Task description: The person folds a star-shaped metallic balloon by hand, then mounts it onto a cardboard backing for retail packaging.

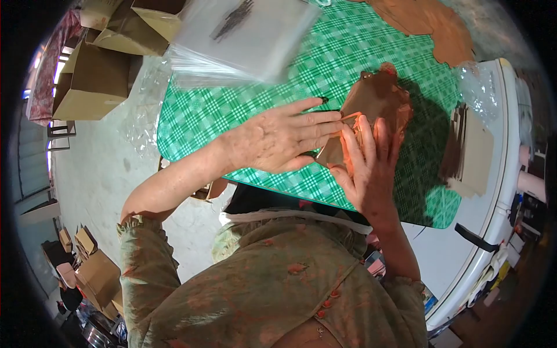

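Note:
A flat brown piece [377, 95] with a shiny surface and orange-tinted, uneven edges lies on the green-and-white checked tablecloth [203, 127]. My left hand [287, 136] reaches in from the left, palm down, its fingers stretched flat with the tips at the piece's left edge. From below, my right hand [368, 165] lies flat over the lower part of the same piece, fingers extended and thumb apart. A thin dark strip or edge shows beside my left fingers. Both hands hide the near end of the piece.
A stack of clear plastic sleeves [243, 40] lies at the table's far left. Brown leather-like sheet [429, 23] spreads over the far right corner. Flat cardboard pieces [473, 151] stand at the right, beside a white surface [447, 255]. Open cardboard boxes [96, 81] are at left.

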Action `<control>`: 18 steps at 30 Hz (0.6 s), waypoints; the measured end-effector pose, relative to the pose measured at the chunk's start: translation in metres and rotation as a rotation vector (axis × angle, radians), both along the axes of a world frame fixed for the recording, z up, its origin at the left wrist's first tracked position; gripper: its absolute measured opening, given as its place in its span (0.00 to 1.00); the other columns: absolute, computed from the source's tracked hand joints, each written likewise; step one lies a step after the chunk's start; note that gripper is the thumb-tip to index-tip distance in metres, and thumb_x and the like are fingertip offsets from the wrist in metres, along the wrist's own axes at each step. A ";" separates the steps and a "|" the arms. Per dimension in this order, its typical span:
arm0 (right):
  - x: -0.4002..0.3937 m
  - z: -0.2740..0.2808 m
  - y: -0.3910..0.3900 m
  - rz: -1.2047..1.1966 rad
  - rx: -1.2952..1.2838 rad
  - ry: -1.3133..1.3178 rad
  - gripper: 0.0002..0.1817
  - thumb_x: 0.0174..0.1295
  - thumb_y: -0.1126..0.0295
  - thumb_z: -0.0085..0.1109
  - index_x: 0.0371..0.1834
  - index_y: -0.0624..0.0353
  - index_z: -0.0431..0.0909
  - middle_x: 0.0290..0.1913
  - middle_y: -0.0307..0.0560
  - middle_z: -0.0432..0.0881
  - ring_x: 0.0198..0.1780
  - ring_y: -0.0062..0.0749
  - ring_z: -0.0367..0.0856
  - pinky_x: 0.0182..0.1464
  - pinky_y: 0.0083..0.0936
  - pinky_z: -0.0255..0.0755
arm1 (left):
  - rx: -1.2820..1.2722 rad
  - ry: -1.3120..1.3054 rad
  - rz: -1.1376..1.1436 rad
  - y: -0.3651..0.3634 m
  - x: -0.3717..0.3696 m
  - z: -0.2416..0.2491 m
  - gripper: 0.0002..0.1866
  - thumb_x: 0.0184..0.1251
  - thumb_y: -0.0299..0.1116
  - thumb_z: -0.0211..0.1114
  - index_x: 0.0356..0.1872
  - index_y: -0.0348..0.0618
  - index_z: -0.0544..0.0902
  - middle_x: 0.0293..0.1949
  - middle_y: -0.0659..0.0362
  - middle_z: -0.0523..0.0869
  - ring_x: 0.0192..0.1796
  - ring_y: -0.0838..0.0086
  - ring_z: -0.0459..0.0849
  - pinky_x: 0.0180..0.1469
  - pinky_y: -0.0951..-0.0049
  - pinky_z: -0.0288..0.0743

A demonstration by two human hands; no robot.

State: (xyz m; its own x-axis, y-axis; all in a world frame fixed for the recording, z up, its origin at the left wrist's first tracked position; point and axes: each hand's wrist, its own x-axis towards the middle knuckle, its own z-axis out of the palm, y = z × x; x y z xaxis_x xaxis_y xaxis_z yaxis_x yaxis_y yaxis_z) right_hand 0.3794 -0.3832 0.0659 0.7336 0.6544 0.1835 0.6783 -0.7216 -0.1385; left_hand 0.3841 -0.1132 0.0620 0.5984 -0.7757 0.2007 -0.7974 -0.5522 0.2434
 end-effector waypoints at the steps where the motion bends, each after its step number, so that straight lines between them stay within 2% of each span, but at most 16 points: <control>1: 0.000 0.001 0.000 -0.004 -0.005 0.004 0.46 0.56 0.46 0.76 0.78 0.51 0.73 0.82 0.51 0.61 0.81 0.65 0.57 0.79 0.73 0.51 | -0.023 0.010 -0.008 0.000 0.000 0.000 0.38 0.70 0.48 0.66 0.78 0.43 0.72 0.83 0.58 0.67 0.85 0.65 0.62 0.89 0.52 0.49; 7: -0.001 0.003 0.001 -0.011 0.002 0.016 0.44 0.57 0.46 0.75 0.77 0.52 0.74 0.82 0.52 0.62 0.82 0.65 0.56 0.78 0.74 0.50 | -0.240 0.121 -0.072 0.004 0.006 0.005 0.27 0.69 0.40 0.65 0.65 0.35 0.80 0.77 0.48 0.75 0.80 0.56 0.71 0.85 0.48 0.59; 10: -0.001 0.002 0.000 -0.011 0.018 0.002 0.43 0.59 0.46 0.74 0.76 0.52 0.75 0.81 0.52 0.64 0.82 0.65 0.56 0.78 0.74 0.50 | -0.281 0.070 0.054 -0.005 0.009 0.002 0.22 0.71 0.37 0.63 0.62 0.37 0.80 0.72 0.46 0.79 0.78 0.52 0.74 0.83 0.47 0.62; 13: -0.003 -0.003 -0.002 -0.019 -0.004 -0.010 0.40 0.61 0.44 0.72 0.74 0.52 0.77 0.80 0.53 0.66 0.82 0.66 0.56 0.79 0.73 0.49 | -0.451 0.077 0.079 -0.031 0.020 0.003 0.26 0.74 0.37 0.62 0.69 0.38 0.76 0.73 0.42 0.76 0.78 0.48 0.72 0.83 0.47 0.62; 16: -0.003 -0.007 -0.004 -0.020 -0.041 -0.021 0.38 0.63 0.43 0.70 0.72 0.53 0.79 0.79 0.53 0.67 0.83 0.66 0.56 0.80 0.73 0.48 | -0.568 0.092 0.129 -0.060 0.029 0.003 0.31 0.79 0.41 0.59 0.77 0.39 0.68 0.77 0.39 0.69 0.80 0.43 0.67 0.83 0.47 0.60; 17: -0.003 -0.009 -0.004 -0.017 -0.023 -0.035 0.37 0.64 0.42 0.70 0.71 0.53 0.80 0.79 0.54 0.68 0.83 0.65 0.56 0.80 0.73 0.47 | -0.542 0.144 0.109 -0.066 0.036 -0.005 0.37 0.83 0.53 0.54 0.83 0.41 0.61 0.82 0.38 0.61 0.82 0.39 0.62 0.85 0.47 0.56; 18: -0.002 -0.011 -0.004 -0.014 -0.004 -0.049 0.36 0.64 0.42 0.70 0.70 0.53 0.80 0.79 0.54 0.68 0.83 0.65 0.56 0.80 0.73 0.47 | -0.491 0.115 0.139 -0.074 0.037 -0.014 0.38 0.83 0.56 0.51 0.83 0.42 0.60 0.82 0.38 0.60 0.82 0.39 0.62 0.85 0.47 0.55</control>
State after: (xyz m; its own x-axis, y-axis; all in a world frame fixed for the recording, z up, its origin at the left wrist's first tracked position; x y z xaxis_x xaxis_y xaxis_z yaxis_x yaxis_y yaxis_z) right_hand 0.3774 -0.3870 0.0549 0.7326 0.6450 0.2172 0.6743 -0.7313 -0.1025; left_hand 0.4209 -0.1869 0.0481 0.7288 -0.5183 0.4475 -0.6774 -0.4499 0.5820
